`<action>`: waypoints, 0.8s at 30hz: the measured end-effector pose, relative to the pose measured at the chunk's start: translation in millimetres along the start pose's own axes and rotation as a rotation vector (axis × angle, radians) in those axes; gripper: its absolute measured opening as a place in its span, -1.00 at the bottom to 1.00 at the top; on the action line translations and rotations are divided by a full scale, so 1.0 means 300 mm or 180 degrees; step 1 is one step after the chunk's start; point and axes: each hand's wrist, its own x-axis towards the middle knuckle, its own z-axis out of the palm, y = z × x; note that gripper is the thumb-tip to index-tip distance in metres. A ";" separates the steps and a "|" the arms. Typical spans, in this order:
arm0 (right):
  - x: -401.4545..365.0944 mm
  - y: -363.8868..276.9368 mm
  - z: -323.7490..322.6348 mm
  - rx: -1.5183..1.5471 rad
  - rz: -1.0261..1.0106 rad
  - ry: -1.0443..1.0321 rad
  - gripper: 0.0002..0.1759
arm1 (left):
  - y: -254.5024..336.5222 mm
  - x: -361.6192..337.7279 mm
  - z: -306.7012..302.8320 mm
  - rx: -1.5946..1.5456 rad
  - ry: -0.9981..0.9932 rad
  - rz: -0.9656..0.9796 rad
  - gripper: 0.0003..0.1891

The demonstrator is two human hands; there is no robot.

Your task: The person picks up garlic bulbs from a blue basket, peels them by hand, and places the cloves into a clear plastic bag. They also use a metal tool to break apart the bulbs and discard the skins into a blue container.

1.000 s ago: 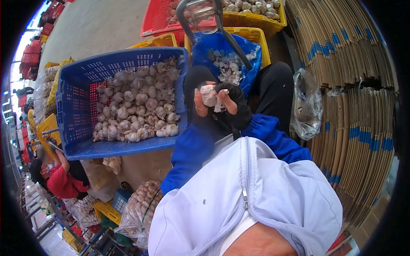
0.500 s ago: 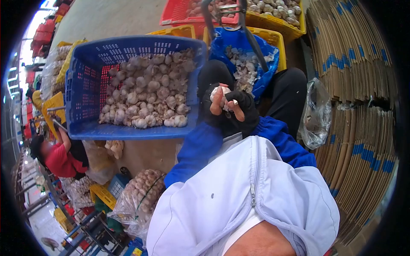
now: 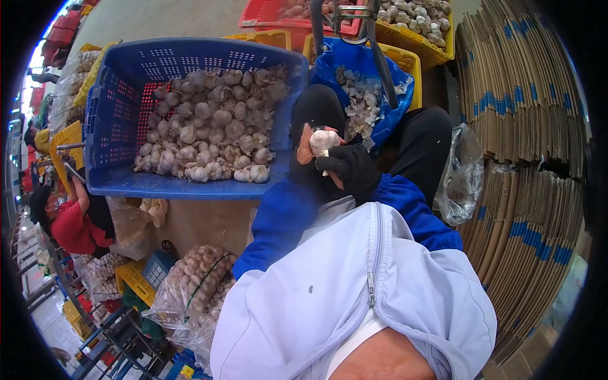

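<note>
A whitish garlic bulb (image 3: pixel 324 142) sits in my left hand (image 3: pixel 305 151), bare fingers along its left and far sides. My right hand (image 3: pixel 356 170), in a black fingerless glove, is curled close against the bulb's near side by the stem. Its bare fingertips point left; whatever they pinch is hidden. Both hands are above my lap, between my knees. To the left stands a blue perforated crate (image 3: pixel 190 189) with many garlic bulbs (image 3: pixel 218 120). Beyond my hands, a blue plastic bag (image 3: pixel 329 63) holds loose garlic skins (image 3: pixel 362 104).
Yellow crate (image 3: pixel 413 63) surrounds the blue bag, with metal handle bars (image 3: pixel 383 73) rising over it. Bundled flat cardboard (image 3: pixel 519 95) is stacked at right, beside clear plastic (image 3: pixel 461 177). A bagged garlic heap (image 3: pixel 196 275) lies lower left. A person in red (image 3: pixel 79 221) works farther left.
My left fingers have shifted left, uncovering more of the garlic bulb. My right hand has turned, its fingers now pointing left. The whole view has shifted slightly.
</note>
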 end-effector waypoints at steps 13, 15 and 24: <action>-0.057 0.158 0.009 0.0054 0.1052 0.0680 -0.67 | 0.033 0.016 -0.095 -0.0140 -0.0485 0.0683 -0.34; -0.076 0.192 -0.018 -0.0562 0.1111 0.0664 -0.68 | 0.049 -0.011 -0.053 -0.0728 -0.0135 0.0601 -0.35; 0.024 0.087 -0.074 0.2119 0.2114 0.0790 -0.68 | 0.107 0.008 0.166 0.2624 0.0503 0.0909 -0.42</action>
